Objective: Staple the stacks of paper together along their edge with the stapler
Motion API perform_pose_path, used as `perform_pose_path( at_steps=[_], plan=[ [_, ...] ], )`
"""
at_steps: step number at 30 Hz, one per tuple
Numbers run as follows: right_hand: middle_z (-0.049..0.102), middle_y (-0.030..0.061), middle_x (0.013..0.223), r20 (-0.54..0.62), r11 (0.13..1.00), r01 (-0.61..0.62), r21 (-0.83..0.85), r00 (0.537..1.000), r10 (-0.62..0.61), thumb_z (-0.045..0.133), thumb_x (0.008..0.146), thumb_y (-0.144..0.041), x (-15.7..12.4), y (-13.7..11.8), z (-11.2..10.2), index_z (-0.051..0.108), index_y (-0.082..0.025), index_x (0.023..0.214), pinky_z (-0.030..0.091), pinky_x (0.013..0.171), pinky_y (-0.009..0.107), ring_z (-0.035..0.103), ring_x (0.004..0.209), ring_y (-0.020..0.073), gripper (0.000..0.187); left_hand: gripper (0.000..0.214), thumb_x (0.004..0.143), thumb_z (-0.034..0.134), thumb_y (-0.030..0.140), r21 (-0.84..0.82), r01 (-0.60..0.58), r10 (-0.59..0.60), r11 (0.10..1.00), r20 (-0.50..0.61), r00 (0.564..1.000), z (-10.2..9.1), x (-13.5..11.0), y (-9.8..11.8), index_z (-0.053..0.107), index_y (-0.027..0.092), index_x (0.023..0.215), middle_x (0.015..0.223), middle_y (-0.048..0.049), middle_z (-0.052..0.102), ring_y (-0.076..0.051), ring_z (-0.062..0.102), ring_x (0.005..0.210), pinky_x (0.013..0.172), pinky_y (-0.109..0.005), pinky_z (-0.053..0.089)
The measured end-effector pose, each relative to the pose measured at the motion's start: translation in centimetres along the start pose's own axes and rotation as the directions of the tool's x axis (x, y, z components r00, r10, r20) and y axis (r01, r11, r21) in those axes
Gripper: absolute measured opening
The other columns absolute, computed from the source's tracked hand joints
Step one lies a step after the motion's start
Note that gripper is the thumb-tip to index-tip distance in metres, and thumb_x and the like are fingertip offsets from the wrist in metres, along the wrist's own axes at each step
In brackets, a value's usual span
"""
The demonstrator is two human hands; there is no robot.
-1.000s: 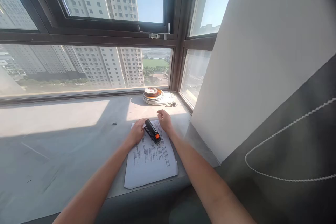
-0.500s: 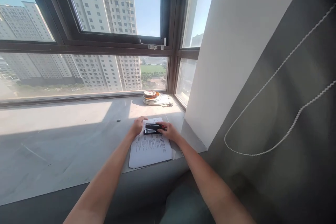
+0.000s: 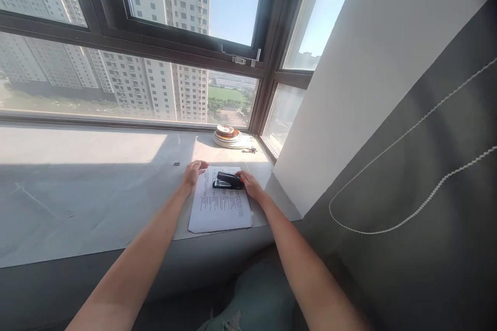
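A black stapler point(image 3: 228, 181) with an orange mark at its rear lies across the upper part of a stack of printed sheets point(image 3: 221, 217). Its top arm is raised a little above the base, and its front end points left. My right hand point(image 3: 251, 186) is closed around the stapler's rear end, by the right edge of the sheets. At the upper left edge of the paper rests my left hand point(image 3: 193, 173), its fingers stretched out and holding nothing that I can see. The sheets lie flat near the front edge of the sill.
A pile of round plates or lids point(image 3: 227, 137) stands in the far corner of the grey sill point(image 3: 97, 191), with a small dark bunch point(image 3: 249, 150) beside it. A small dark piece point(image 3: 176, 164) lies left of the paper. A white beaded cord point(image 3: 367, 232) hangs at right.
My left hand has drawn back left from the stapler to the paper's edge. My right hand has slid toward the stapler's rear, uncovering more of it. The view has tilted.
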State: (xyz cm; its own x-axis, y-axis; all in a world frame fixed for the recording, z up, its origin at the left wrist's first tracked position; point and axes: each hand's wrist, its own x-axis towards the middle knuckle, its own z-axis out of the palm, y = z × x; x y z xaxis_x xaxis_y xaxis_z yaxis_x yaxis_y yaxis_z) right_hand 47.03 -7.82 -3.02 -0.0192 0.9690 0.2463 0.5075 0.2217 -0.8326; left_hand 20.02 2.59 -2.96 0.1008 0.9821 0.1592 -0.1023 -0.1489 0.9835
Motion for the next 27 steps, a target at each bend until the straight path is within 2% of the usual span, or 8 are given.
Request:
perform_pose_path(
  at_steps=[5, 11, 13, 15, 18, 20, 23, 27],
  plan=[
    [0.074, 0.0072, 0.113, 0.002, 1.000, 0.002, -0.016, 1.000, -0.002, 0.037, 0.103, -0.039, 0.1, -0.2, 0.2, 0.070, -0.023, 0.109, 0.050, 0.107, 0.043, 0.066, 0.112, 0.0254, 0.037, 0.043, 0.085, 0.062, 0.058, -0.072, 0.010, -0.013, 0.997, -0.045, 0.999, 0.2, -0.1, -0.1, 0.074, 0.017, 0.089, 0.103, -0.0174, 0.080, -0.033, 0.075, 0.107, 0.101, -0.050, 0.057],
    [0.076, 0.0097, 0.121, -0.008, 0.999, 0.007, 0.048, 1.000, -0.007, 0.040, 0.103, -0.043, 0.0, -0.1, 0.0, 0.062, -0.022, 0.135, 0.052, 0.105, 0.042, 0.069, 0.109, 0.0239, 0.045, 0.045, 0.083, 0.063, 0.060, -0.089, 0.015, -0.020, 0.996, -0.055, 0.998, 0.3, 0.3, -0.4, 0.074, 0.016, 0.087, 0.099, -0.0174, 0.081, -0.033, 0.076, 0.100, 0.095, -0.049, 0.058],
    [0.075, 0.0100, 0.124, 0.001, 0.995, 0.005, 0.103, 1.000, -0.005, 0.041, 0.103, -0.049, -0.2, -0.2, -0.1, 0.061, -0.023, 0.137, 0.053, 0.105, 0.042, 0.070, 0.110, 0.0237, 0.047, 0.044, 0.084, 0.063, 0.059, -0.082, 0.009, -0.012, 0.997, -0.042, 0.999, 0.4, 0.4, -0.5, 0.075, 0.017, 0.086, 0.099, -0.0167, 0.081, -0.032, 0.076, 0.099, 0.096, -0.049, 0.058],
    [0.073, 0.0101, 0.128, 0.044, 0.993, 0.022, 0.116, 0.999, -0.027, 0.050, 0.101, -0.056, -0.5, -0.4, -0.2, 0.061, -0.024, 0.138, 0.053, 0.105, 0.041, 0.069, 0.115, 0.0245, 0.050, 0.042, 0.085, 0.063, 0.057, -0.076, -0.004, 0.003, 0.997, -0.015, 1.000, 0.6, 0.3, -0.6, 0.076, 0.017, 0.085, 0.099, -0.0159, 0.081, -0.032, 0.076, 0.100, 0.098, -0.048, 0.057],
    [0.073, 0.0100, 0.120, 0.094, 0.995, 0.077, -0.063, 0.993, -0.071, 0.076, 0.084, -0.054, -0.9, -0.8, -0.2, 0.068, -0.022, 0.127, 0.053, 0.098, 0.041, 0.067, 0.108, 0.0263, 0.054, 0.039, 0.087, 0.064, 0.053, -0.096, -0.018, 0.022, 0.995, 0.048, 0.999, 1.2, 0.1, -0.4, 0.077, 0.016, 0.085, 0.100, -0.0154, 0.081, -0.031, 0.076, 0.102, 0.101, -0.048, 0.056],
    [0.072, 0.0069, 0.106, 0.075, 0.979, 0.101, -0.180, 0.993, -0.088, 0.084, 0.076, -0.049, -1.0, -1.0, -0.1, 0.071, -0.021, 0.113, 0.053, 0.092, 0.041, 0.065, 0.096, 0.0248, 0.048, 0.038, 0.089, 0.064, 0.051, -0.130, -0.009, 0.020, 0.992, 0.083, 0.996, 1.7, -0.1, -0.2, 0.077, 0.016, 0.087, 0.102, -0.0158, 0.081, -0.031, 0.075, 0.103, 0.102, -0.048, 0.056],
    [0.075, 0.0040, 0.100, 0.039, 0.980, 0.144, -0.138, 0.989, -0.140, 0.080, 0.080, -0.043, -1.3, -1.0, 0.0, 0.067, -0.022, 0.103, 0.055, 0.087, 0.039, 0.066, 0.088, 0.0230, 0.034, 0.035, 0.092, 0.062, 0.047, -0.194, 0.027, -0.004, 0.981, 0.119, 0.993, 2.5, -0.2, -0.1, 0.076, 0.015, 0.092, 0.108, -0.0159, 0.080, -0.030, 0.074, 0.110, 0.107, -0.048, 0.055],
    [0.079, 0.0092, 0.124, 0.005, 0.968, 0.244, -0.062, 0.970, -0.244, 0.070, 0.088, -0.033, -1.8, -0.7, 0.2, 0.059, -0.024, 0.100, 0.059, 0.092, 0.042, 0.074, 0.103, 0.0264, 0.019, 0.027, 0.098, 0.062, 0.039, -0.261, 0.131, -0.089, 0.956, 0.169, 0.982, 3.4, -0.3, -0.4, 0.074, 0.014, 0.098, 0.119, -0.0168, 0.078, -0.029, 0.071, 0.122, 0.116, -0.047, 0.050]
  ],
)
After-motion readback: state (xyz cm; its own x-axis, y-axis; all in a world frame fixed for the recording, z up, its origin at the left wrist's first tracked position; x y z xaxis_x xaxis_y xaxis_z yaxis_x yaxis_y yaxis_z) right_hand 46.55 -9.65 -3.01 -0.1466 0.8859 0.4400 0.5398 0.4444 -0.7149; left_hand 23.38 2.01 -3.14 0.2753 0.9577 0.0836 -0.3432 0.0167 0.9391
